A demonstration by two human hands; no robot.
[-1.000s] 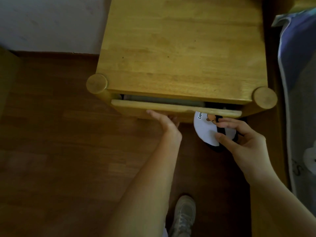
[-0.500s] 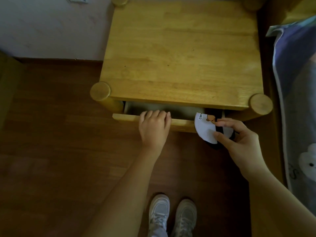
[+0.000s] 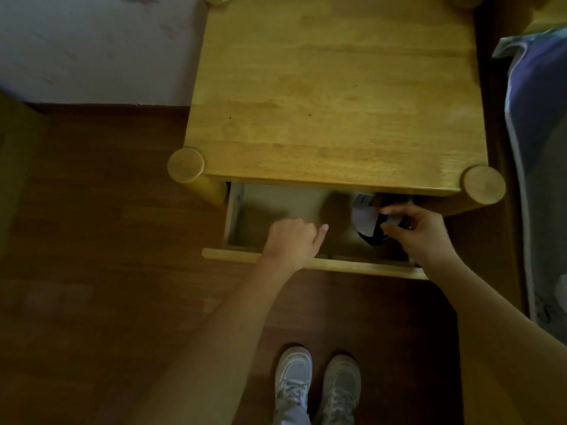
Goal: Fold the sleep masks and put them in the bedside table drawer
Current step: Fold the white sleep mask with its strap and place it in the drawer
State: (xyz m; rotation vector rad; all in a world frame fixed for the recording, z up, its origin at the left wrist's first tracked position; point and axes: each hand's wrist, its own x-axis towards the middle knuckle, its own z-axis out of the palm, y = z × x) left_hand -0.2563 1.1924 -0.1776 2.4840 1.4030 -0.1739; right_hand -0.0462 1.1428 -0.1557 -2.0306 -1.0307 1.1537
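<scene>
Head view, placing step: folded sleep mask (image 3: 366,220) going into the open drawer (image 3: 282,207) of the bedside table (image 3: 334,96).

Right hand (image 3: 420,231) pinches the mask between thumb and fingers, low inside the drawer's right end, part under the tabletop edge; whether the mask touches the drawer floor cannot be told in the shadow. Left hand (image 3: 291,242) sits curled over the drawer front (image 3: 233,256), fingers apparently hooked on its top edge, thumb out. Judgement: folding looks done for this mask. Next move calls for the right hand to let go and clear the opening before the left pushes the front in. Shoes (image 3: 317,384) stand on the wood floor below.
</scene>
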